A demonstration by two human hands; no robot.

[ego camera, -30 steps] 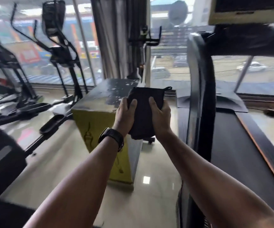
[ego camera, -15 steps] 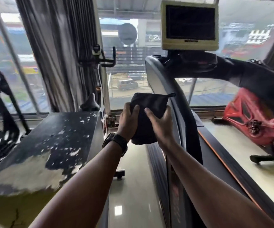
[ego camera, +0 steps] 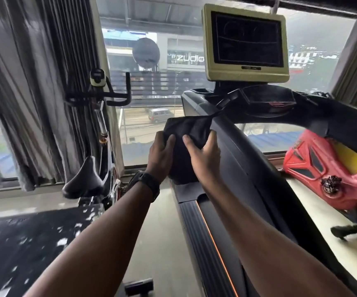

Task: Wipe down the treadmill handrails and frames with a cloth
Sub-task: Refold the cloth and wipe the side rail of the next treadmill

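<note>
A folded black cloth (ego camera: 186, 133) is held up in front of me by both hands. My left hand (ego camera: 161, 154), with a black watch on its wrist, grips the cloth's left side. My right hand (ego camera: 205, 155) grips its right side, thumb on the front. The cloth hangs just left of the treadmill's black left upright frame (ego camera: 244, 159), close to it; whether they touch is unclear. The black handrail and console arm (ego camera: 314, 112) curves off to the right. A beige-framed screen (ego camera: 246, 42) sits on top of the console.
A spin bike with black saddle (ego camera: 85, 181) and handlebars (ego camera: 100, 96) stands to the left by grey curtains (ego camera: 34, 82). A worn black-topped box (ego camera: 29, 247) is at lower left. A red machine (ego camera: 327, 172) sits beyond the treadmill on the right. Windows lie ahead.
My view has swung right and moved closer to the treadmill. Both hands keep hold of the cloth and have brought it nearer to the left upright frame.
</note>
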